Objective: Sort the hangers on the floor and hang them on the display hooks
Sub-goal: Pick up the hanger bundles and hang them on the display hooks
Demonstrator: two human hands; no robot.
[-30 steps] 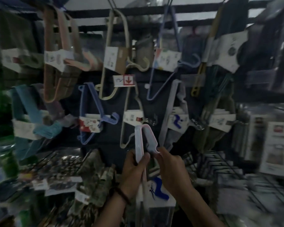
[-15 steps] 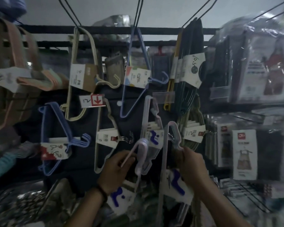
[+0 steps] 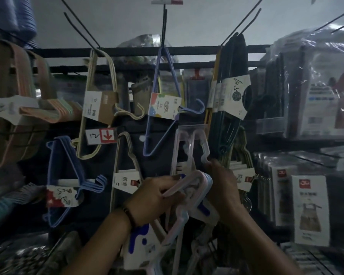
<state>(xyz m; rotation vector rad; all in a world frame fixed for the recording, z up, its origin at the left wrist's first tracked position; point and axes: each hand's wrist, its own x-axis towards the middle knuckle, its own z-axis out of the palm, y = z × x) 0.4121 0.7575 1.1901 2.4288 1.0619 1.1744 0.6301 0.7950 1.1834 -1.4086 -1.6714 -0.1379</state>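
A dim display rack [image 3: 127, 52] filled the view, its black display hooks [image 3: 164, 26] jutting out toward the camera. Plastic-wrapped apron packs [image 3: 308, 211] were stacked along the right side. Banded sets of hangers hung across the rack: a striped bundle [image 3: 18, 108] far left, a cream bundle [image 3: 93, 108], a blue bundle [image 3: 68, 175] below it, a lilac wire bundle [image 3: 161, 116] at centre and a dark bundle [image 3: 230, 108] to its right. A price card with a red arrow [image 3: 101, 135] sat under the cream set.

Low at centre, in front of the rack, both hands worked on pale plastic hangers. The pastel hanger bundle [image 3: 195, 179] was a flat stack of pink, white and light blue hangers, their curved tops lying level between the two hands and their bodies running down and out of the bottom of the view. A white card label [image 3: 139, 243] blotched with blue was wrapped around that lower part. The left hand [image 3: 153, 197], a dark bracelet [image 3: 129, 213] at its wrist, had its fingers curled around the stack's upper arm.

Just above, a translucent hanger bundle [image 3: 187, 147] reached up to a clear tag holder [image 3: 191, 128]; whether it was on a peg could not be told. The right hand [image 3: 224, 187], back to the camera, pinched its curved hook end.
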